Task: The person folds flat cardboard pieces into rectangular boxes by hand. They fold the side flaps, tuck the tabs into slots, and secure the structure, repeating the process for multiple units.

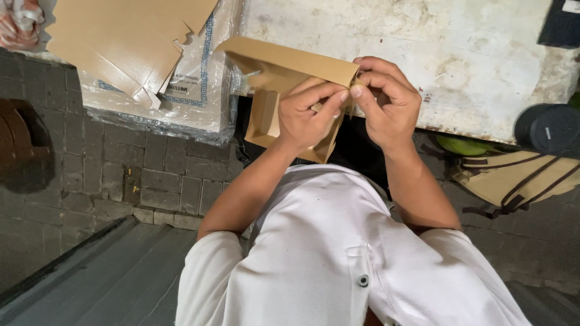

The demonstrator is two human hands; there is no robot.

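Here both hands' fingers [331, 99] pinch a tan, half-folded cardboard box [275, 78] at its corner

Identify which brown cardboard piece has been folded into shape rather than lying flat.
The cardboard piece held in both hands: its walls stand folded up, while the other brown sheets lie flat, stacked on the plastic-wrapped bundle.

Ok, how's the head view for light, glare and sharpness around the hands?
Head view: even light on both hands, left hand, right hand, and the cardboard piece, all sharp; glare on the plastic-wrapped stack; the brick floor at left falls dark.
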